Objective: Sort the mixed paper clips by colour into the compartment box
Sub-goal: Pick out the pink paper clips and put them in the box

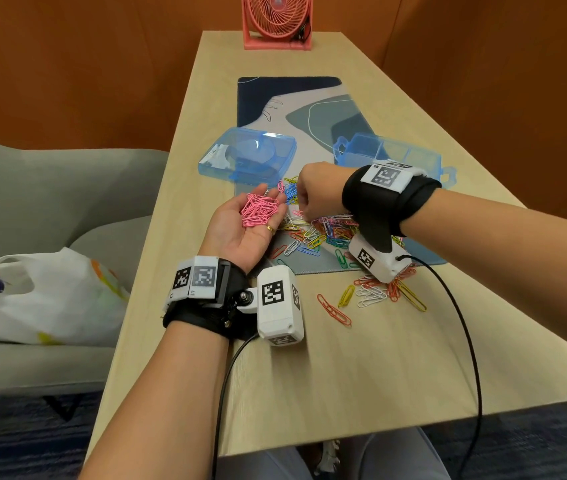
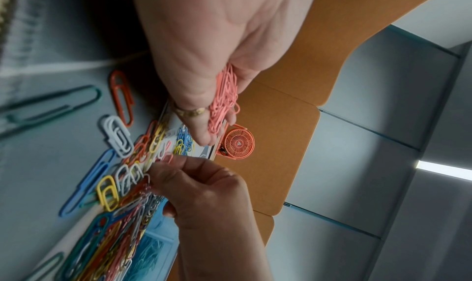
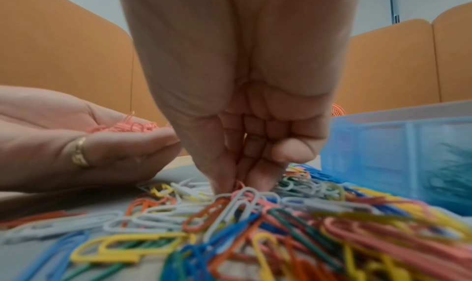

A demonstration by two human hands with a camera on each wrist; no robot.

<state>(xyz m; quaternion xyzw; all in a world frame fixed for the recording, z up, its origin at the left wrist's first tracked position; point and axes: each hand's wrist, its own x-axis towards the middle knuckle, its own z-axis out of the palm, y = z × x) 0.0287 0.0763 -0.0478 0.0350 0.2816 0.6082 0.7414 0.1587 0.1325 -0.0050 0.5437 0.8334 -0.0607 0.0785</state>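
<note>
Our right fingers curl down with the tips drawn together over the mixed paper clips, while the left fingers lie straight and relaxed, palm up. From the head view we see our left hand cradling a heap of pink clips just beside the right hand. The mixed clips lie spread on the patterned mat, with a smaller scatter on the bare table nearer to us. The blue compartment box stands behind our right wrist; its lid lies apart to the left, beyond our left hand. A pink fan sits at the far end of the table, and a white plastic bag rests on the grey sofa.

From the left wrist we see the pink clips lying along our open palm, a gold ring on one finger, and the right thumb and forefinger pinching a pink clip at the edge of the pile.

From the right wrist, our thumb and forefinger meet at the top of the pile on a pink clip, barely visible between them. The box stands to the right with green clips showing through its wall.
</note>
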